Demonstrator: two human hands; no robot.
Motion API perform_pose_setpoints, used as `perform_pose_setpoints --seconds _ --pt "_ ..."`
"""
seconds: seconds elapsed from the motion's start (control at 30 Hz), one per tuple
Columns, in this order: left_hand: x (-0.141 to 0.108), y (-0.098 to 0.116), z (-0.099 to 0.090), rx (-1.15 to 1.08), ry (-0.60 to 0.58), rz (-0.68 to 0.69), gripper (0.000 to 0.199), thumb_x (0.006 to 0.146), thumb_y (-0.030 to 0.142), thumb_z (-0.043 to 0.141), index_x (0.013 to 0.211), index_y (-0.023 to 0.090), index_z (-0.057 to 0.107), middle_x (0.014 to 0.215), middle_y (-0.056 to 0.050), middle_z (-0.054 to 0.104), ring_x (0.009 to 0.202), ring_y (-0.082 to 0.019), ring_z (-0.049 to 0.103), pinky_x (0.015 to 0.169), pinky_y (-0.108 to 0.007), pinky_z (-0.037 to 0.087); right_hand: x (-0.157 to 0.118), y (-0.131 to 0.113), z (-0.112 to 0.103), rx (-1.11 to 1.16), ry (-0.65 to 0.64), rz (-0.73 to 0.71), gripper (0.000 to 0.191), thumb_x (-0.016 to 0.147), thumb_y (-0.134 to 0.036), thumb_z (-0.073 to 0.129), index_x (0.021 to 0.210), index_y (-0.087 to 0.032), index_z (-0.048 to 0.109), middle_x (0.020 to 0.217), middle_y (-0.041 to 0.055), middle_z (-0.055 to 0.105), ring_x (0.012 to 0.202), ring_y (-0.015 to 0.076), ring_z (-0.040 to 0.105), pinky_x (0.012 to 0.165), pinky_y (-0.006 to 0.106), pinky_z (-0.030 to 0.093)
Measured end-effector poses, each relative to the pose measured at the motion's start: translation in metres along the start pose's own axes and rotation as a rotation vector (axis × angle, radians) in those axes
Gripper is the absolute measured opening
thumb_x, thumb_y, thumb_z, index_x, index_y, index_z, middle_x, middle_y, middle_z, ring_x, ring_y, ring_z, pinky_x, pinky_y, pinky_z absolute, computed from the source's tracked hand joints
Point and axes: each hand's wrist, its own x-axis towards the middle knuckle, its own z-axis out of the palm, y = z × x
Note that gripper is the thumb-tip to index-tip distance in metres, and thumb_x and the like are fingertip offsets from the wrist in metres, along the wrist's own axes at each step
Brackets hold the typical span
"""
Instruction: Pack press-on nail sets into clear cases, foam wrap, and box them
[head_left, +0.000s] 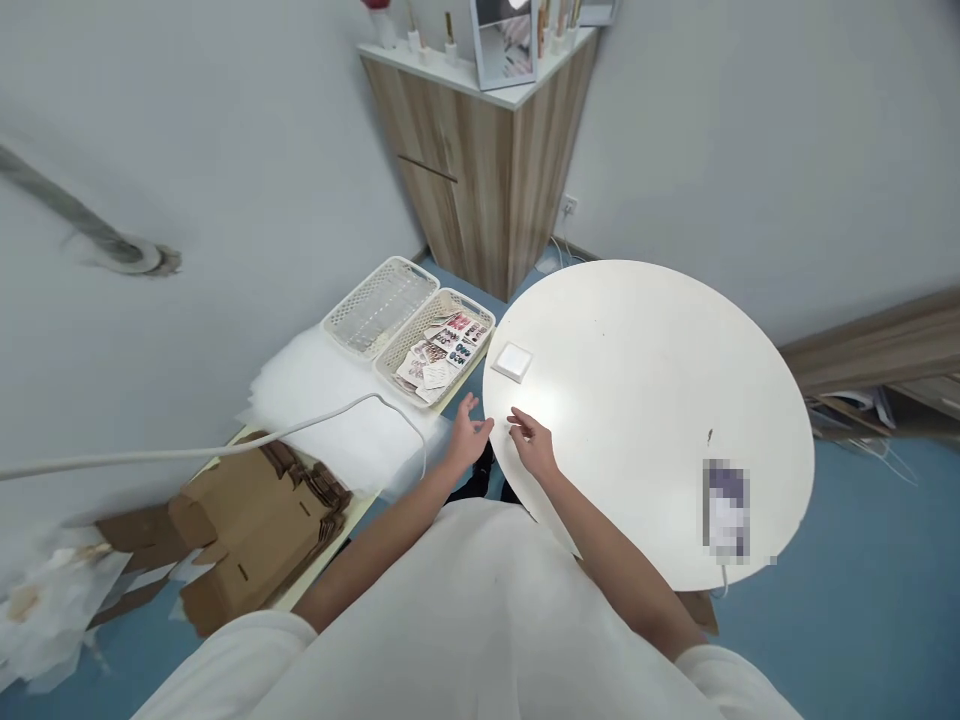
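My left hand (470, 437) hovers in the gap beside the table's left edge, fingers spread and holding nothing that I can see. Over the edge of the round white table (637, 350) is my right hand (533, 445), its fingers loosely bent and apart, with nothing visible in them. A small square white pad or flat box (513, 361) lies on the tabletop just beyond my hands. Left of it, a white plastic basket (386, 368) holds several cards (442, 350) bearing sets of coloured false nails. A second basket (330, 325) beside it contains clear plastic pieces.
White foam sheeting (300, 390) and folded brown cardboard boxes (247, 520) cover the side table at left. A pale cable (300, 425) crosses above them. A blurred-out device (726, 508) lies at the table's right. A wood-grain cabinet (480, 170) stands in the corner.
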Motion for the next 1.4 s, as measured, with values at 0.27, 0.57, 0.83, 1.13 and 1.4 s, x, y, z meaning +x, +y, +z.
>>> perform_pose_setpoints --seconds 0.27,0.57,0.83,1.13,1.4 --pt "-0.050 -0.009 -0.051 0.196 0.186 -0.014 0.014 0.076 0.030 0.055 0.082 0.017 0.060 0.083 -0.006 0.063 0.080 -0.017 0.061 0.072 -0.031 0.050 -0.010 -0.009 0.037 -0.110 -0.400 -0.175 0.028 0.082 -0.030 0.049 0.102 -0.022 0.065 0.094 0.0052 0.070 0.084 0.0174 0.065 0.078 0.033 0.052" --pt "-0.085 -0.023 -0.131 0.398 0.437 0.013 0.015 0.077 0.027 0.052 0.088 0.019 0.060 0.091 -0.006 0.062 0.085 -0.018 0.059 0.074 -0.033 0.050 -0.007 -0.035 0.109 -0.358 -0.694 -0.361 0.027 0.083 -0.025 0.046 0.101 -0.021 0.066 0.098 0.0059 0.069 0.087 0.0191 0.064 0.079 0.034 0.051" --pt "-0.133 -0.088 -0.231 0.554 0.490 -0.226 0.027 0.077 0.031 0.053 0.100 0.017 0.058 0.104 -0.011 0.057 0.102 -0.026 0.053 0.090 -0.043 0.042 -0.032 -0.053 0.224 -0.550 -0.938 -0.420 0.031 0.082 -0.022 0.046 0.110 -0.020 0.060 0.104 0.0069 0.064 0.086 0.0167 0.060 0.080 0.032 0.049" --pt "-0.172 -0.141 -0.276 0.650 0.323 -0.319 0.061 0.066 0.048 0.066 0.118 0.020 0.051 0.122 -0.013 0.049 0.115 -0.031 0.045 0.093 -0.042 0.037 -0.068 -0.040 0.302 -0.923 -0.868 -0.557 0.040 0.077 -0.025 0.054 0.117 -0.017 0.054 0.132 0.0157 0.038 0.119 0.0301 0.038 0.093 0.046 0.040" --pt "-0.175 -0.160 -0.282 0.484 0.328 -0.210 0.053 0.061 0.041 0.073 0.108 0.018 0.060 0.114 -0.013 0.053 0.111 -0.033 0.046 0.095 -0.044 0.037 -0.075 -0.046 0.318 -1.163 -0.892 -0.685 0.041 0.079 -0.012 0.047 0.120 -0.014 0.050 0.132 0.0181 0.042 0.114 0.0332 0.041 0.092 0.050 0.035"
